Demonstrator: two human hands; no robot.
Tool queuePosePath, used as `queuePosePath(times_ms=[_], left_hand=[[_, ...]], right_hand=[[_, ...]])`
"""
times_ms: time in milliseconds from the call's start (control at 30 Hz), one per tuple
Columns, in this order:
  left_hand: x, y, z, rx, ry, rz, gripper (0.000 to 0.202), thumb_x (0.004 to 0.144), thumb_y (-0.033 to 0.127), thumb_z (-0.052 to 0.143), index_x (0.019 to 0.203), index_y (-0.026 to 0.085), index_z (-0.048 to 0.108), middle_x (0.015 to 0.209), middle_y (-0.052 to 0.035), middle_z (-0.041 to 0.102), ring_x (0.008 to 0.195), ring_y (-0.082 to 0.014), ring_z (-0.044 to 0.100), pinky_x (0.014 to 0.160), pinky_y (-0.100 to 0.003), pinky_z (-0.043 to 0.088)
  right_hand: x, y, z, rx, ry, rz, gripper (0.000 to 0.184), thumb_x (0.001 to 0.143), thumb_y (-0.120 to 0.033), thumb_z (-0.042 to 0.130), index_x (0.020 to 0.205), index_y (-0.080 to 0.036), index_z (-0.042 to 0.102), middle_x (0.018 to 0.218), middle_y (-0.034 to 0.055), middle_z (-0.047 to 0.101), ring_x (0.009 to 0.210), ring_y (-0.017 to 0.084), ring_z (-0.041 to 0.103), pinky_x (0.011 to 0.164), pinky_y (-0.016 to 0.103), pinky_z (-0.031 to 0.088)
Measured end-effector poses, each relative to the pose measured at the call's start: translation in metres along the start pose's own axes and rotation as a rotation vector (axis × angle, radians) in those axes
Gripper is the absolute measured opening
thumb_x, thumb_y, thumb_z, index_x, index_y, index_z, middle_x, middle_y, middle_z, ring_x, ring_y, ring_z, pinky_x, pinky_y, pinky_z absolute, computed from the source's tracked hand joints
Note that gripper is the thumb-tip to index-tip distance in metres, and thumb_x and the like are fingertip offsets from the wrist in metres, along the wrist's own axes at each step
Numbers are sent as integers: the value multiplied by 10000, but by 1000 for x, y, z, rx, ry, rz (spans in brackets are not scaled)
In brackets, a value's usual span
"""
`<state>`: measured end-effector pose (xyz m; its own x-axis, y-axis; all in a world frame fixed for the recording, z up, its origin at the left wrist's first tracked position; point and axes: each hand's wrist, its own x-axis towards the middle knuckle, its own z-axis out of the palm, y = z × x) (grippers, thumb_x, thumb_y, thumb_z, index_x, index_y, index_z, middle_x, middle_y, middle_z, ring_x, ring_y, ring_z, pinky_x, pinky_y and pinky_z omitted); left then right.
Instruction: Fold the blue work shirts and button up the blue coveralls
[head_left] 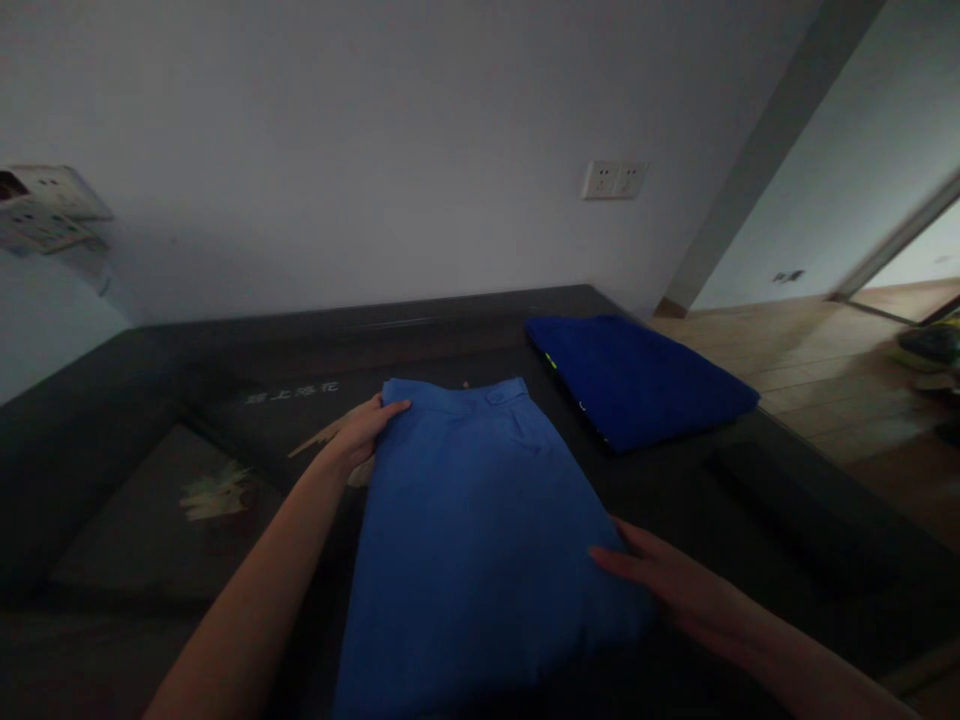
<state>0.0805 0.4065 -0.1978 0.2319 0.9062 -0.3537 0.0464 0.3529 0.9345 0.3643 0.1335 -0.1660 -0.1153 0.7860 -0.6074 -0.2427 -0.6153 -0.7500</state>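
Observation:
Blue trousers [472,520] lie flat on a dark table [112,420], waistband with a button toward the wall. My left hand [365,428] rests at the waistband's left corner, fingers curled over the cloth edge. My right hand [667,580] lies flat against the trousers' right edge, fingers stretched out and touching the fabric.
A folded darker blue garment [637,378] sits at the table's far right corner. A wall socket [613,180] is on the white wall behind. Wooden floor and a doorway [907,260] lie to the right. A printed picture [217,490] shows on the tabletop at left.

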Motion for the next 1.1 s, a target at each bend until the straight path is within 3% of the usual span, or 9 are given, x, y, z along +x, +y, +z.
queuePosePath(times_ms=[133,333,533,700,867,967,1100], left_hand=[[2,0,5,-53,57,-36,502,723,195,725,1197,191,559,972,-101,703,849,-225,677,828,-377,551],[-1,5,4,-176,56,-238,448,732,228,727,1154,131,612,830,-118,720,810,-267,697,787,-393,579],[-23,25,21,-262,47,-203,332,828,176,624,1158,153,605,763,-74,716,619,-188,688,697,-318,601],[-33,59,47,-248,46,-100,303,844,213,614,1138,139,622,802,-86,720,701,-211,703,713,-317,608],[-25,104,79,-249,16,84,338,825,255,650,1143,144,621,869,-87,723,807,-231,705,746,-321,611],[-16,135,110,-309,-23,140,319,844,219,623,1146,117,612,859,-87,722,806,-221,704,748,-316,612],[3,169,165,-370,-98,180,305,859,166,591,1156,98,599,866,-83,721,838,-215,700,780,-314,604]], right_hand=[[6,3,7,-145,1,-86,787,711,-430,743,1387,-193,419,1322,119,555,1148,269,576,1020,432,440],[10,12,9,-178,49,-191,806,679,-425,740,1383,-194,423,1346,123,532,1165,288,558,1012,458,440],[6,-8,3,-264,86,-330,761,688,-362,706,1377,-189,435,1345,111,538,1193,285,537,1051,470,397],[-1,-46,-20,-266,65,-408,706,689,-258,681,1359,-229,462,1279,78,597,1148,265,574,1007,453,448],[-14,-95,-54,-264,97,-452,766,629,-203,709,1354,-230,462,1210,68,643,1033,265,636,946,452,497],[-24,-127,-79,-247,167,-462,746,625,-175,693,1338,-236,481,1166,64,666,992,274,652,916,451,514],[-35,-165,-123,-255,274,-502,680,638,-143,673,1297,-218,525,1128,68,682,996,290,649,921,465,506]])
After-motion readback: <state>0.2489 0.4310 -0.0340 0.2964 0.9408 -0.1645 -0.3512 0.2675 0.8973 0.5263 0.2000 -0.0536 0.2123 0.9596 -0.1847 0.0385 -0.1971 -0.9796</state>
